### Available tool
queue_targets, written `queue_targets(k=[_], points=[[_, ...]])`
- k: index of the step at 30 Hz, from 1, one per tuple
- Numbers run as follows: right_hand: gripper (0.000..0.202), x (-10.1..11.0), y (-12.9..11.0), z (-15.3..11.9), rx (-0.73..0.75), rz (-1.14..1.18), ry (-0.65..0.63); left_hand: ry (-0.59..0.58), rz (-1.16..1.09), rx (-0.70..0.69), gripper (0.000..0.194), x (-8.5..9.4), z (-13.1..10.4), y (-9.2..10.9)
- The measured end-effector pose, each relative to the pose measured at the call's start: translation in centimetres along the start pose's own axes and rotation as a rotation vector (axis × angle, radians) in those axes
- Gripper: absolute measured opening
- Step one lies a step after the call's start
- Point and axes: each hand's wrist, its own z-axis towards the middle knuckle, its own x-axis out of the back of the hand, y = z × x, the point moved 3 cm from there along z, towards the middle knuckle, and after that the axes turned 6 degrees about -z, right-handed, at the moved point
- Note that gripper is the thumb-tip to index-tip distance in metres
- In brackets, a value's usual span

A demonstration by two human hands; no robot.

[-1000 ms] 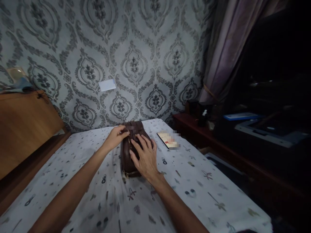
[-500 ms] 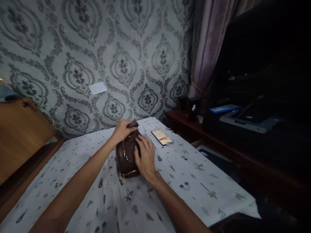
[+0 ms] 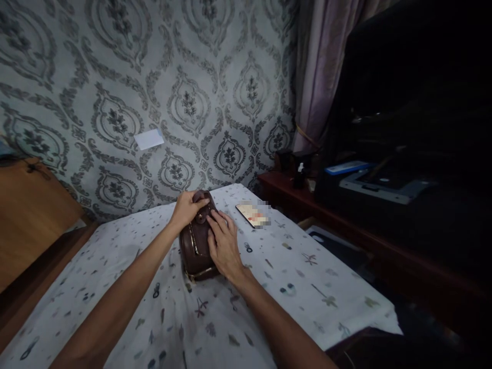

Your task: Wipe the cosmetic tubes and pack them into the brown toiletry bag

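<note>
A dark brown bag (image 3: 198, 248) with gold zips lies on a patterned white sheet (image 3: 303, 302). At its far end, my left hand (image 3: 187, 209) is closed on the bag's strap or handle, thumb across the top. My right hand (image 3: 223, 243) rests on the right side of the bag, fingers stretched out and pressing lightly against the leather near a round metal fitting. The hands cover part of the bag's top and right side. To the right of the bag, a phone (image 3: 251, 215) with a lit screen lies on the sheet.
A wooden board (image 3: 34, 220) rises on the left, and a patterned wall (image 3: 188, 102) stands behind. Along the right runs a dark red ledge (image 3: 280, 188) with a small bottle (image 3: 300, 174), below a large dark screen (image 3: 403, 102).
The whole view has shifted slightly, so things sit a little further left. My right fingers have flattened out more on the bag. My left hand keeps its hold.
</note>
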Motion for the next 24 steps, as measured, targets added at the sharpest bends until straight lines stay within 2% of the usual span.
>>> queue_targets(k=[7,13,16,20,24], points=[[0.042,0.1,0.3,0.0,-0.032,0.118,0.067,-0.059,-0.029,-0.014,0.027,0.1,-0.9,0.3],[0.034,0.5,1.7,0.5,-0.209,0.362,0.185,-0.153,-0.029,-0.015,0.029,0.1,-1.5,0.4],[0.032,0.7,2.0,0.6,-0.25,0.374,0.217,-0.14,-0.024,-0.02,0.031,0.1,-1.7,0.5],[0.03,1.2,0.6,0.3,-0.135,0.219,0.204,-0.081,0.004,-0.096,0.026,1.0,-2.0,0.6],[0.029,1.2,-1.8,-0.3,0.077,0.076,0.096,-0.033,0.068,-0.094,0.026,3.2,-2.3,-0.3]])
